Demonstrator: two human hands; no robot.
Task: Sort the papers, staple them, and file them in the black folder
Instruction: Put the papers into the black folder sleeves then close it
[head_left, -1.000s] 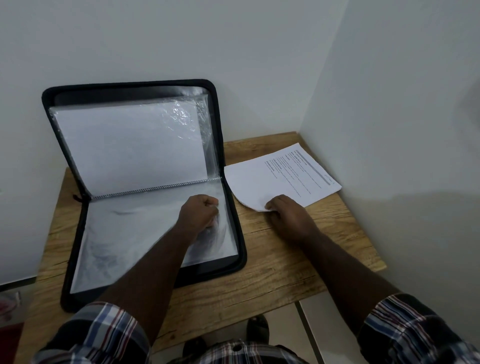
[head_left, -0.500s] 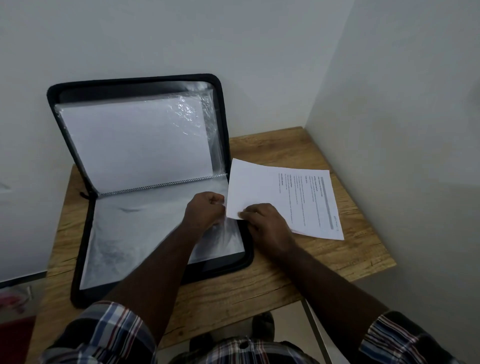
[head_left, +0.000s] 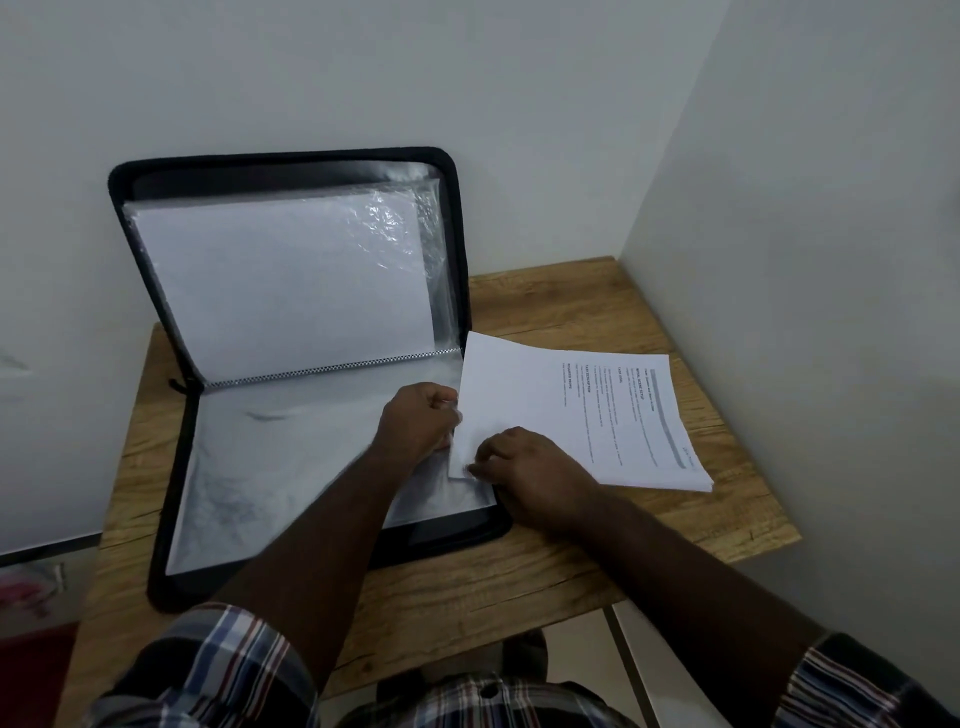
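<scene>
- While filing into black folder, open at left half of tabletop with lid against wall: papers overlapping its right edge, rest lying toward right edge.
- Left hand curled, pinching clear sleeve at its right edge.
- Right hand pinching near corner of papers.
- Risk: leading corner snagging sleeve mouth and buckling stack if opening sags shut.

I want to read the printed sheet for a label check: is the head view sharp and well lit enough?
Head view: dim, greyish light; the text on the papers is small, sideways and soft, only bold headings hinted; glare on the plastic sleeve in the folder; the right hand is slightly motion-blurred at its fingers; wide-angle bending at the edges.
</scene>
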